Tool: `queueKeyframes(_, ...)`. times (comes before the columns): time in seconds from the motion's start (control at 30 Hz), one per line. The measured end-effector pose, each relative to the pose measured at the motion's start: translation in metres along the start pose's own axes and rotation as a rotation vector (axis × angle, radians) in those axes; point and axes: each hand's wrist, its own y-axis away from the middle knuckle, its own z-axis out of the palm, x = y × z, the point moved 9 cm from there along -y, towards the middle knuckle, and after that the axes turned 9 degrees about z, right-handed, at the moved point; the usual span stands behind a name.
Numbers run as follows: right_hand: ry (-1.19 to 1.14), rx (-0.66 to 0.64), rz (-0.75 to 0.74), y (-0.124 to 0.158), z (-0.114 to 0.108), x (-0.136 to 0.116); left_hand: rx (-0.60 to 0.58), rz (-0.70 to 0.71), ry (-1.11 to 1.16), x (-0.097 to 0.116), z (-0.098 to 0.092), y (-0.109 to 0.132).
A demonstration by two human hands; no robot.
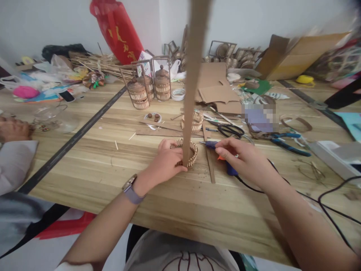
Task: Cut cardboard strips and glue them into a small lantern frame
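Note:
My left hand (166,162) is closed on a small round ring of short wooden sticks (192,152) and on the foot of a long cardboard strip (194,75) that stands up out of the ring toward the camera. My right hand (242,158) grips a blue glue gun (216,146) with an orange trigger, its nozzle pointing left at the ring's right side. The gun's black cord (310,195) trails off to the right. Both hands rest on the wooden table (113,180).
A second stick ring (194,122), scissors (229,130), blue pliers (284,141) and cardboard strips lie just behind. Small wooden lantern models (153,88) stand farther back. Another person's arm and sleeve (14,150) rest at the left edge. Clutter and boxes line the far side.

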Motion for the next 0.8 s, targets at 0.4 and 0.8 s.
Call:
queueKeyframes(0.4, 0.526, 0.026, 0.405, 0.011, 0.013, 0.058, 0.045, 0.108, 0.191, -0.014, -0.018, 0.01)
queueKeyframes(0.8, 0.05, 0.246, 0.289, 0.013, -0.006, 0.074, 0.007, 0.154, 0.151, -0.003, -0.02, 0.011)
